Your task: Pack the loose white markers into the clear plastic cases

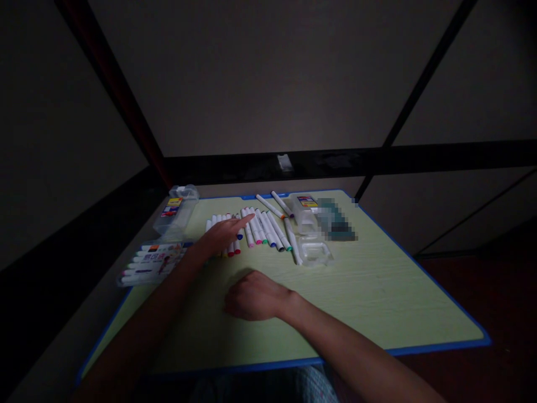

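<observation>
A row of white markers with coloured caps lies side by side on a pale green table with a blue edge. My left hand reaches over the left part of the row, fingers stretched out flat and touching the markers. My right hand rests on the table nearer to me, fingers curled under, with nothing visible in it. Two more markers lie apart at the back.
A clear plastic marker case stands at the back left, and a flat pack of pens hangs over the left edge. A clear box and an open clear lid sit right of the markers. A dark frame runs behind the table.
</observation>
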A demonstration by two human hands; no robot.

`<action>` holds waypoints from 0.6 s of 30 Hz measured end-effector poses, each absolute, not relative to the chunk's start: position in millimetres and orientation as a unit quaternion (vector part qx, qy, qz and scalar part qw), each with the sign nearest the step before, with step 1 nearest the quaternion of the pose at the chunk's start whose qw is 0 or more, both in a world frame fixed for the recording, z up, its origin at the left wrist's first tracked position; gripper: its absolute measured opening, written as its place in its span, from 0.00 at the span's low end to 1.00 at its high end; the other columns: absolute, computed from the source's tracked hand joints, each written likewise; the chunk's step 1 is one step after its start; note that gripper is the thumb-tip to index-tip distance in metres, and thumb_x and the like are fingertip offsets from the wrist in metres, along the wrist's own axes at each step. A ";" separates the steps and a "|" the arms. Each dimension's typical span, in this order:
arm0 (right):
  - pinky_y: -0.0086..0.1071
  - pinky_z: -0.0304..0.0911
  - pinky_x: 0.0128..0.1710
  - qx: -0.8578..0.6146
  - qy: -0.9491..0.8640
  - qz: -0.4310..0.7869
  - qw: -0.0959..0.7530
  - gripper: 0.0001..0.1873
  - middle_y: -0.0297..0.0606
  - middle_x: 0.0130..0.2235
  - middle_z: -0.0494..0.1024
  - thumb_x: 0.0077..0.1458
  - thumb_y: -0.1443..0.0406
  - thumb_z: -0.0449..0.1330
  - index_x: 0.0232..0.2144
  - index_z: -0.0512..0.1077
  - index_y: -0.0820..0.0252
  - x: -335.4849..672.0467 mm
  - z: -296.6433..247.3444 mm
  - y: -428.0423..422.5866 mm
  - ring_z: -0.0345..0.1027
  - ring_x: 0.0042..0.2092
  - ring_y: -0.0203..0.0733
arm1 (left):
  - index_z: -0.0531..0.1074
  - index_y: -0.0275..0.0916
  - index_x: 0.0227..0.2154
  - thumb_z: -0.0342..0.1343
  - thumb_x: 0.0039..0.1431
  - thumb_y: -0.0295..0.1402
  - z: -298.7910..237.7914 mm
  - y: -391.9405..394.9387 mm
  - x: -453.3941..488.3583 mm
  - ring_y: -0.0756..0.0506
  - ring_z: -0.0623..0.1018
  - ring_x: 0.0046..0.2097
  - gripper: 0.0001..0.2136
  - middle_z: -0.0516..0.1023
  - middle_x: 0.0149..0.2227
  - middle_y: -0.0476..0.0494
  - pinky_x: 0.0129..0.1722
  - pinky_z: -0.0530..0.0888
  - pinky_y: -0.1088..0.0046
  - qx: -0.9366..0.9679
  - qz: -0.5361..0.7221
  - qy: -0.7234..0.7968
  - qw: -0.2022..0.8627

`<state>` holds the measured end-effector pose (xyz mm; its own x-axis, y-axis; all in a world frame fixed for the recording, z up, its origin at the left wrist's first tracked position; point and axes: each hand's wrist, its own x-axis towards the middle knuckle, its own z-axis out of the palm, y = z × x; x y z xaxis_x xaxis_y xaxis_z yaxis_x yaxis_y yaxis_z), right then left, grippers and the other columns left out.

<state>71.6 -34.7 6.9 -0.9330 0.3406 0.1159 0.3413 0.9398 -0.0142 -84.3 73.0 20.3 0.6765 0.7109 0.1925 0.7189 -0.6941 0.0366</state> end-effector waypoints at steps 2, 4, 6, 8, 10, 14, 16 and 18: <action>0.30 0.52 0.22 -0.175 -0.983 -0.006 0.061 0.18 0.34 0.31 0.79 0.59 0.64 0.46 0.27 0.73 0.58 71.7 5.8 -34.3 0.72 0.31 0.38 | 0.59 0.37 0.54 0.45 0.50 0.18 17.8 75.9 -85.2 0.45 0.71 0.51 0.25 0.73 0.48 0.40 0.50 0.67 0.68 -0.909 -0.103 -0.404 0.008; 0.30 0.53 0.23 -0.177 -0.982 -0.005 0.062 0.18 0.35 0.30 0.79 0.60 0.63 0.45 0.27 0.73 0.58 71.6 5.1 -34.2 0.72 0.30 0.38 | 0.66 0.35 0.45 0.46 0.50 0.18 15.5 78.9 -85.3 0.45 0.71 0.50 0.19 0.73 0.47 0.40 0.51 0.67 0.68 -0.910 -0.103 -0.401 0.002; 0.30 0.54 0.24 -0.175 -0.983 -0.003 0.061 0.18 0.35 0.30 0.79 0.60 0.63 0.45 0.27 0.73 0.58 71.6 4.8 -34.3 0.71 0.30 0.37 | 0.70 0.34 0.38 0.48 0.49 0.19 13.7 81.4 -84.6 0.45 0.72 0.48 0.14 0.74 0.44 0.40 0.51 0.67 0.68 -0.919 -0.100 -0.382 -0.003; 0.29 0.54 0.24 -0.168 -0.984 0.000 0.061 0.18 0.35 0.31 0.79 0.60 0.64 0.45 0.27 0.73 0.58 71.8 4.9 -34.2 0.71 0.30 0.36 | 0.71 0.34 0.35 0.48 0.50 0.19 12.3 83.3 -83.0 0.45 0.72 0.47 0.12 0.74 0.42 0.40 0.51 0.67 0.68 -0.926 -0.102 -0.362 -0.011; 0.29 0.53 0.24 -0.168 -0.984 0.000 0.062 0.18 0.35 0.31 0.79 0.60 0.64 0.45 0.27 0.73 0.58 72.1 4.7 -34.0 0.71 0.30 0.36 | 0.72 0.34 0.34 0.47 0.50 0.18 11.5 84.7 -80.9 0.46 0.72 0.45 0.12 0.74 0.40 0.41 0.48 0.68 0.70 -0.932 -0.109 -0.346 -0.021; 0.29 0.51 0.23 -0.171 -0.983 0.004 0.068 0.17 0.35 0.29 0.79 0.59 0.63 0.46 0.27 0.73 0.59 72.8 3.4 -32.8 0.70 0.29 0.36 | 0.73 0.34 0.32 0.46 0.49 0.17 11.7 86.7 -76.9 0.48 0.72 0.42 0.13 0.72 0.38 0.42 0.45 0.68 0.72 -0.937 -0.121 -0.327 -0.036; 0.30 0.51 0.24 -0.169 -0.983 0.003 0.067 0.17 0.35 0.29 0.78 0.59 0.64 0.46 0.26 0.72 0.59 73.6 3.5 -31.7 0.70 0.29 0.35 | 0.73 0.34 0.31 0.46 0.48 0.17 12.3 87.6 -76.1 0.48 0.71 0.41 0.12 0.72 0.37 0.42 0.45 0.68 0.72 -0.939 -0.123 -0.320 -0.042; 0.30 0.52 0.24 -0.173 -0.983 0.001 0.065 0.17 0.36 0.29 0.78 0.60 0.64 0.46 0.26 0.72 0.60 75.5 5.6 -30.5 0.69 0.28 0.36 | 0.72 0.34 0.30 0.46 0.47 0.16 12.9 88.0 -76.4 0.48 0.71 0.41 0.13 0.71 0.36 0.43 0.45 0.68 0.73 -0.939 -0.126 -0.315 -0.049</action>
<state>75.5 -30.5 5.6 -0.9320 0.3397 0.1266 0.3395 0.9403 -0.0243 -76.4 88.0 12.9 0.7700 0.6040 0.2055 0.5791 -0.7969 0.1721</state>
